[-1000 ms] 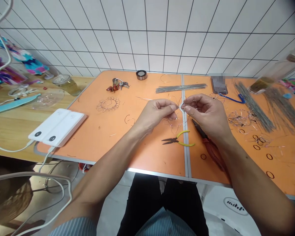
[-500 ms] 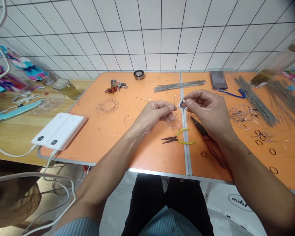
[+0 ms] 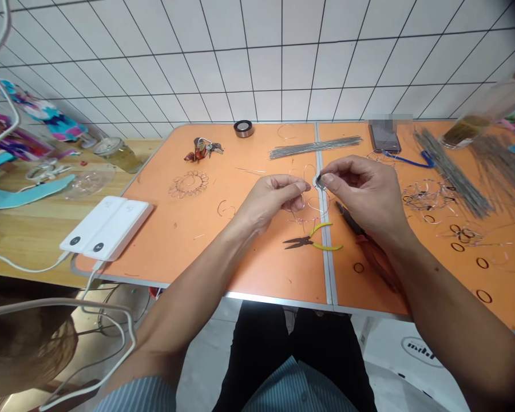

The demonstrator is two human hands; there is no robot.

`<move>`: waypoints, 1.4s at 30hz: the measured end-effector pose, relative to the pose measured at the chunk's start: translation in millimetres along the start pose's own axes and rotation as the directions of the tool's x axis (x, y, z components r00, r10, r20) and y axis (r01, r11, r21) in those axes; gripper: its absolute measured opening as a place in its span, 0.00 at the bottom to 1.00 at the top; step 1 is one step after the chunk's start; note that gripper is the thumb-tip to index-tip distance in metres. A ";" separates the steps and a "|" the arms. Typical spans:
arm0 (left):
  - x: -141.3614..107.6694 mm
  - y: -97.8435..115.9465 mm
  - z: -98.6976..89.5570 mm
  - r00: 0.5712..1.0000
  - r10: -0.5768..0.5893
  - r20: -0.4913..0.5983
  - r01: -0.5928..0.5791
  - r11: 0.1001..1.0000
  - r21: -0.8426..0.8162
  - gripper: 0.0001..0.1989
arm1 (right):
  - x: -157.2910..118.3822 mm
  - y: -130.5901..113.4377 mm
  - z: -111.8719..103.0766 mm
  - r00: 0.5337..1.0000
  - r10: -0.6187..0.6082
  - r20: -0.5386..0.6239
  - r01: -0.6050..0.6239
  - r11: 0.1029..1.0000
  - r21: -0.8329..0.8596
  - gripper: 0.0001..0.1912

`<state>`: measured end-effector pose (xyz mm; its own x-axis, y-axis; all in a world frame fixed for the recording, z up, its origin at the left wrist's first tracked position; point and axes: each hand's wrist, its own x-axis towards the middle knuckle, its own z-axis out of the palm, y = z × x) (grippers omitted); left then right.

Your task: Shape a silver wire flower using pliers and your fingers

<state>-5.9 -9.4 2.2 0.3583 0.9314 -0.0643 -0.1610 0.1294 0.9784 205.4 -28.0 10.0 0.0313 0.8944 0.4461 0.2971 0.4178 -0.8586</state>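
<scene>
Over the middle of the orange table [image 3: 266,269], my left hand [image 3: 277,197] is closed, its thumb and index finger pinching a thin looped wire [image 3: 310,171]. My right hand [image 3: 356,191] faces it just to the right, fingertips pinched on a small dark piece [image 3: 320,182] at the wire; its exact shape is too small to tell. Beneath the hands lie yellow-handled pliers [image 3: 313,242], with jaws pointing left. Red-handled pliers [image 3: 369,249] rest partly under my right forearm. Behind the hands lies a bundle of straight wires [image 3: 315,147].
A flower-shaped wire ring [image 3: 189,184], keys [image 3: 203,150] and a tape roll [image 3: 243,129] are at the left and back. To the right are a phone [image 3: 384,137], wire bundles [image 3: 455,174], tangled wire [image 3: 429,195] and dark rings [image 3: 482,263]. White power banks [image 3: 107,229] sit front left.
Both hands keep nearly the same pose, with my right fingertips shifted very slightly. The whole view has moved a little, so the table items appear marginally displaced.
</scene>
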 end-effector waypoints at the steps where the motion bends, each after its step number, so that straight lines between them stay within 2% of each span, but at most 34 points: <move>1: -0.3 0.9 0.6 1.000 -0.004 -0.008 0.004 1.000 0.009 0.09 | -0.3 -0.6 -0.5 1.000 0.009 0.001 -0.009 1.000 -0.001 0.04; 6: -0.3 3.1 1.2 0.999 -0.034 -0.029 0.035 0.999 0.014 0.10 | -0.5 -2.8 -4.3 0.999 0.043 -0.004 -0.043 0.999 0.001 0.02; 13: 2.5 -2.4 -4.1 1.000 -0.022 -0.002 0.022 0.999 -0.030 0.11 | 1.8 -2.5 -8.9 0.997 0.076 -0.015 -0.077 0.997 -0.017 0.02; 30: -0.1 -2.2 -2.9 1.000 0.023 0.012 -0.023 0.999 0.038 0.09 | 0.9 -6.4 -6.9 0.998 0.056 -0.021 -0.056 0.998 -0.023 0.03; 34: -0.1 -1.8 -1.9 1.000 0.025 0.003 -0.025 0.999 0.043 0.10 | 2.1 -3.4 -8.0 0.999 0.044 0.016 -0.043 0.997 -0.065 0.01; 36: 0.1 -1.5 -1.3 1.000 0.025 -0.003 -0.025 0.999 0.049 0.11 | 2.4 -0.9 -8.7 1.000 -0.004 0.028 0.008 0.993 -0.120 0.06; 38: 0.4 -1.5 -1.0 1.000 0.026 -0.007 -0.026 0.998 0.052 0.11 | 1.9 1.1 -9.4 0.992 -0.108 0.063 0.119 0.973 -0.195 0.11; 42: 0.9 -2.5 -1.4 0.999 0.049 0.019 -0.050 0.998 0.049 0.11 | -1.5 2.8 -10.0 0.928 -0.305 0.214 0.363 0.871 -0.332 0.07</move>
<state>-6.5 -8.5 -0.6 0.3672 0.9301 -0.0122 -0.1337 0.0657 0.9888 215.8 -29.8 9.5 -0.2658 0.7367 0.6218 0.5866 0.6354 -0.5021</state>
